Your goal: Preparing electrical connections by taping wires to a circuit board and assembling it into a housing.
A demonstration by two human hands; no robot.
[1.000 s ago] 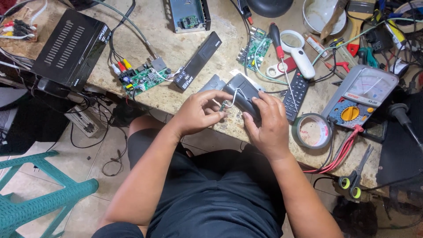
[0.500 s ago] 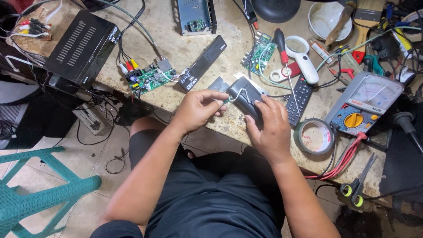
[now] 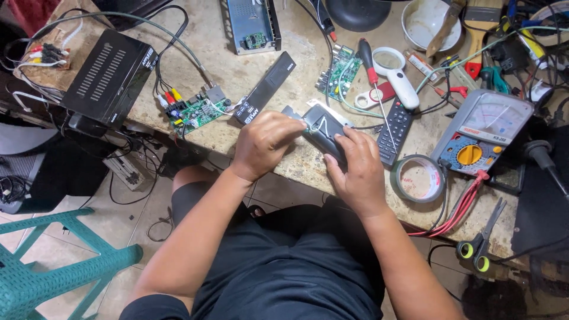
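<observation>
A small black device (image 3: pixel 323 131) with thin white wires on top lies on the workbench (image 3: pixel 284 160) near its front edge. My left hand (image 3: pixel 265 142) pinches the wires at the device's left end. Its right side is gripped from below by my right hand (image 3: pixel 355 169), fingers curled over it. A green circuit board (image 3: pixel 195 111) with coloured plugs lies to the left. A black remote (image 3: pixel 396 130) sits just right of the device.
A black set-top box (image 3: pixel 106 74), a long black panel (image 3: pixel 265 88), a second green board (image 3: pixel 339 71), a red-handled screwdriver (image 3: pixel 370 68), a magnifying glass (image 3: pixel 397 74), an analogue multimeter (image 3: pixel 483 133), a tape roll (image 3: pixel 418 178) and scissors (image 3: pixel 480 246) crowd the bench. A teal stool (image 3: pixel 53 272) stands lower left.
The view has shifted slightly. Both hands stay on the black device, and the left fingers have moved a little along the wires.
</observation>
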